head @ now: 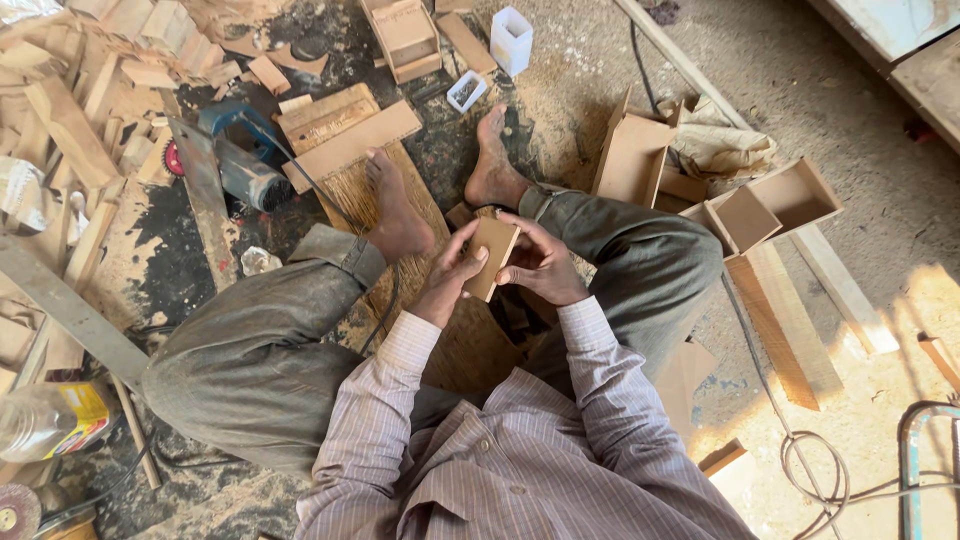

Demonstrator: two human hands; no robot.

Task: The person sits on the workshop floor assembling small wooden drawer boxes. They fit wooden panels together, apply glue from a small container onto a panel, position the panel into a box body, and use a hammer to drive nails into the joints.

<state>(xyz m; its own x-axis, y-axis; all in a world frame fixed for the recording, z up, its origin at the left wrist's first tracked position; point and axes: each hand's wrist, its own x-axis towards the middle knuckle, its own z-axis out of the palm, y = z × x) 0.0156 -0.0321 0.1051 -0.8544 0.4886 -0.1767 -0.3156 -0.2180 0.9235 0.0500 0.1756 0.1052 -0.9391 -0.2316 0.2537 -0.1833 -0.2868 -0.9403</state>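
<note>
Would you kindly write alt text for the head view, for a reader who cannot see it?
Seated on a sawdust-covered floor, a person holds a small wooden block between the left hand and the right hand. A blue power tool, wood offcuts and open wooden boxes lie around.

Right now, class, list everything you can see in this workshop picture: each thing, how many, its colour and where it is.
small wooden panel: one, tan, held between both hands above the lap
open wooden boxes: two, tan, on the floor at right
power planer: one, blue, floor at upper left
wood offcuts: many, pale, heaped at upper left
white container: one, top centre
plastic bottle: one, clear with yellow label, lower left
long planks: several, pale, at right
cable: one, grey, coiled lower right
bare feet: two, resting on a board
left hand: grips the panel's left edge
right hand: grips its right edge
</note>
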